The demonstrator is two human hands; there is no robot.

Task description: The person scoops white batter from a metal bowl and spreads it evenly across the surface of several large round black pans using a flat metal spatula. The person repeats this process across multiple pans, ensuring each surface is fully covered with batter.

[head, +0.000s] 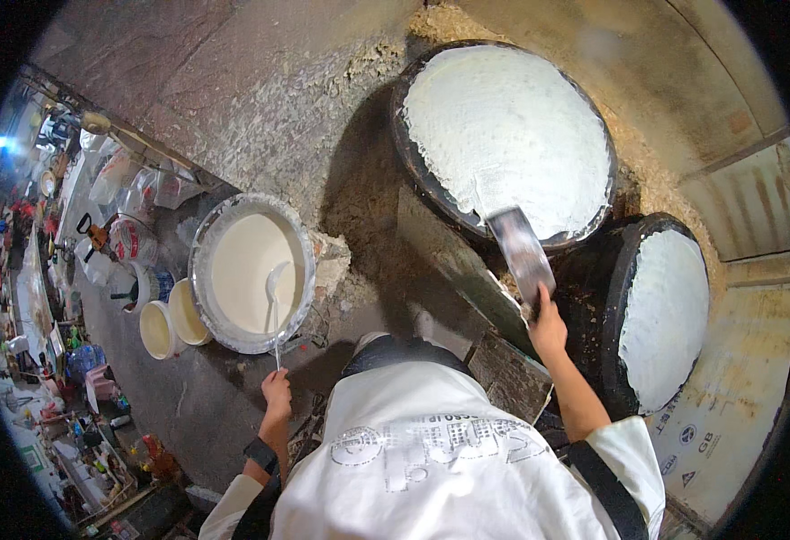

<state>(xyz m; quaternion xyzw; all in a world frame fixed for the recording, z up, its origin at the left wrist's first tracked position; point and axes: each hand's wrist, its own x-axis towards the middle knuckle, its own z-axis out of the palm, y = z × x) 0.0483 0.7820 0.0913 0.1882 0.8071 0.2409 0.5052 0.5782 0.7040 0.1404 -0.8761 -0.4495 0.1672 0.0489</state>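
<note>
My left hand [276, 391] grips the handle of a metal ladle [273, 290]. The ladle's bowl rests in creamy pale batter [246, 263] inside a wide metal basin [202, 290]. In my right hand [547, 329] is a flat rectangular metal scraper [522, 253]. Its far end lies at the near edge of a round black griddle [405, 145], where it meets a white layer of batter [509, 128]. That layer covers most of the griddle, with a ragged rim. Right of my right hand, a second round griddle [614, 324] also carries a white layer [665, 324].
Two cream-coloured tubs [157, 331] stand left of the basin. Plastic bags [114, 175] and a white bucket [133, 239] sit farther left. Crowded shelves of goods [64, 378] line the far left. Printed panels [705, 432] border the right side. A broken masonry lump [330, 260] adjoins the basin.
</note>
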